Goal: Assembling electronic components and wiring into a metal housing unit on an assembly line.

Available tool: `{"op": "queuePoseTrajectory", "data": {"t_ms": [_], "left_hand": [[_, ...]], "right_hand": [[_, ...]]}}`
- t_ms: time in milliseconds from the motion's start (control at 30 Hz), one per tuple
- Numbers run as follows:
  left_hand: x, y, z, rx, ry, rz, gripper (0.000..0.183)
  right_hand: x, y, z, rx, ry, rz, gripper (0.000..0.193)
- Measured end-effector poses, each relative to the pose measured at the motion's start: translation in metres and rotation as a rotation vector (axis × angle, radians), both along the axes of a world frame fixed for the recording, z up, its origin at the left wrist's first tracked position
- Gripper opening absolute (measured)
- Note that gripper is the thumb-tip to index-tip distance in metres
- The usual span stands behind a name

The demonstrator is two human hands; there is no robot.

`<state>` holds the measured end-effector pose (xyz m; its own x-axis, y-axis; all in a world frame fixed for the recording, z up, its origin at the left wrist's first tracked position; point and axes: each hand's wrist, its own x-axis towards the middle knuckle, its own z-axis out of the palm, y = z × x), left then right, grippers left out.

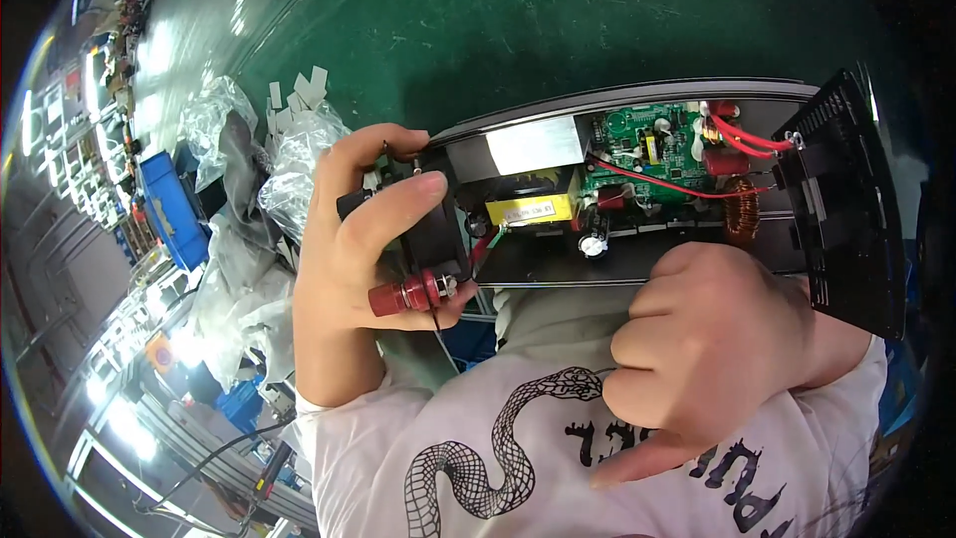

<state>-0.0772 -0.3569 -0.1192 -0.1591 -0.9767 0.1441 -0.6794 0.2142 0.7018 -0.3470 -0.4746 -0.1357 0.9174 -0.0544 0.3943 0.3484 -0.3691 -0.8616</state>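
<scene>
An opened power inverter (pixel 532 259) with a long black metal case spans the space before my chest. Inside it are a green circuit board (pixel 647 144), a yellow-wrapped transformer (pixel 533 207), a copper ring coil (pixel 741 209) and red wires (pixel 742 136). My left hand (pixel 349 224) is wrapped round the black panel at the left end, where a red terminal post (pixel 403 295) sticks out. Along the near edge lies my right hand (pixel 702 339), its fingers curled and one digit stretched toward my shirt. Whatever is inside those curled fingers is hidden. A black slotted end panel (pixel 846 209) stands tilted at the right end.
Beyond the inverter spreads a green work surface (pixel 478 20). To the left lie crumpled clear plastic bags (pixel 299 164), small white pieces (pixel 302 90) and a blue bin (pixel 172 211). A dark cable (pixel 214 453) hangs by metal framing at lower left.
</scene>
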Motion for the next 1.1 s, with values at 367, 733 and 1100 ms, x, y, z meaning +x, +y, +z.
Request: {"op": "queuePoseTrajectory", "data": {"t_ms": [367, 733, 1100], "left_hand": [[-0.041, -0.015, 0.007, -0.053, -0.042, 0.119, 0.077], [-0.032, -0.006, -0.030, -0.279, 0.259, 0.207, 0.080], [-0.056, -0.014, 0.003, -0.153, -0.246, 0.266, 0.072]], "right_hand": [[0.005, -0.009, 0.004, 0.122, 0.055, 0.049, 0.070], [0.007, -0.009, 0.008, 0.088, 0.072, 0.054, 0.071], [0.004, -0.004, 0.005, 0.076, 0.046, 0.006, 0.069]]}}
